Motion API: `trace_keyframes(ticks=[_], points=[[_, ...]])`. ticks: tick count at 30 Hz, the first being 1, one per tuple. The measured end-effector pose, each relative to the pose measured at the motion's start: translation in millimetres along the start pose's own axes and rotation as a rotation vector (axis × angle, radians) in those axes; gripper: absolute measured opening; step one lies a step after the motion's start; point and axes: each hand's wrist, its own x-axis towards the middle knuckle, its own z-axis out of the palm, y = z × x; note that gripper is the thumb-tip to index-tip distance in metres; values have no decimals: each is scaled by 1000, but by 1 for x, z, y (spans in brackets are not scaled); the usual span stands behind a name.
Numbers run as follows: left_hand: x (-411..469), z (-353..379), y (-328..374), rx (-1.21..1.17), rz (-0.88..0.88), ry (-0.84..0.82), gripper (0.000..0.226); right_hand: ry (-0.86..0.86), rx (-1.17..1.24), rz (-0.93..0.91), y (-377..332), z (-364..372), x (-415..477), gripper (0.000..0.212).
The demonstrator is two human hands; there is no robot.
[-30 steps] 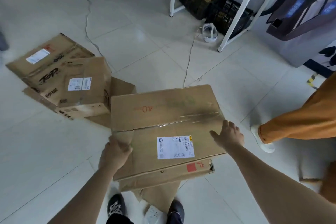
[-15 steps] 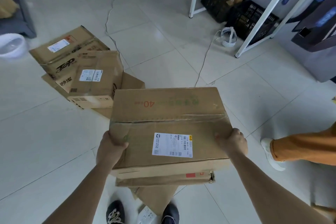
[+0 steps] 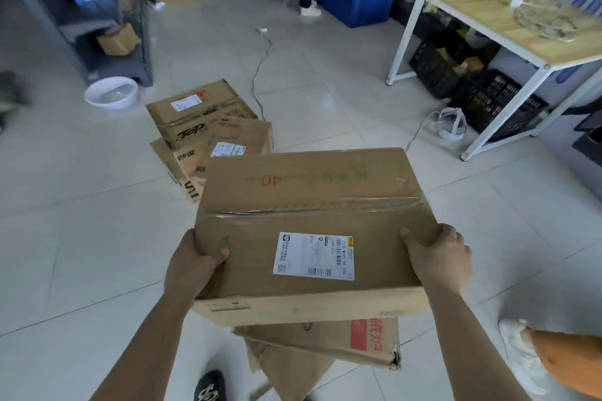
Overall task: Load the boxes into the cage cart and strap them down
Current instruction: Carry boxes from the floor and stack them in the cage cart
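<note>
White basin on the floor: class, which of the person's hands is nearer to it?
Left. The left hand grips the box at its left edge, the side toward the white basin; the right hand grips the opposite edge, farther from it.

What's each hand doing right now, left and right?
Left hand: grips the left edge of the cardboard box.
Right hand: grips the same box's right edge.

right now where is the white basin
Head view, far left: the white basin sits on the floor by the foot of the dark shelf rack, left of the boxes lying there.
</note>
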Motion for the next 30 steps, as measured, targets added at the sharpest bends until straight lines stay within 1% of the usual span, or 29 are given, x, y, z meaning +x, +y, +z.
trace_keyframes(ticks=[6,7,10,13,16,17,21,25,30], points=[[-24,-82,0,-114,-4,134,61,8,96,-163,-75,-16,-32,66],[-26,-98,-2,-129,-8,166,59,2,115,-190,-88,-17,-40,66],[-34,-149,-10,-153,-7,261,44,-26,164,-272,-128,-15,-67,66],[-41,-200,-23,-186,-10,344,49,-61,215,-356,-169,-7,-96,66],[-47,-249,-40,-196,-14,450,41,-99,265,-425,-211,5,-127,65],[-48,-264,-46,-199,-17,486,41,-108,276,-450,-226,10,-137,65],[-55,-323,-70,-222,-53,594,57,-153,288,-548,-284,29,-181,66],[-58,-377,-101,-281,-102,657,72,-196,300,-633,-342,50,-226,67],[-54,-443,-145,-300,-152,739,79,-260,347,-702,-409,81,-286,64]])
